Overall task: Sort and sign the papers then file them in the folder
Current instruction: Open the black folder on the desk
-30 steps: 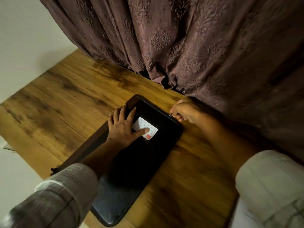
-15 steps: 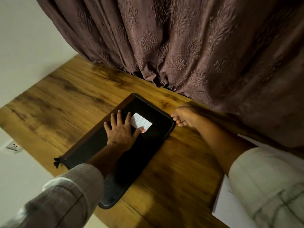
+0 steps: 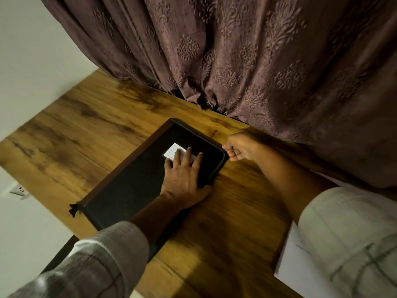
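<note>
A closed black zip folder (image 3: pixel 133 181) with a brown spine lies slanted on the wooden table (image 3: pixel 86 134). A white lined label (image 3: pixel 171 149) sits on its cover. My left hand (image 3: pixel 182 173) lies flat on the cover with straight fingers over the label and the thumb at the folder's right edge. My right hand (image 3: pixel 240 148) is at the folder's far right corner, fingers curled and pinching a small metal zip pull (image 3: pixel 224 149). White paper (image 3: pixel 294 267) lies at the right, partly under my right sleeve.
A heavy purple patterned curtain (image 3: pixel 247 61) hangs along the table's far edge, right behind my right hand. A white wall with a socket (image 3: pixel 18 190) is at the left. A black tassel (image 3: pixel 74 209) sticks out at the folder's near left corner.
My left hand slid right across the cover, from beside the label to over it. My right hand stayed at the far right corner. The view tilted, bringing the white paper into sight.
</note>
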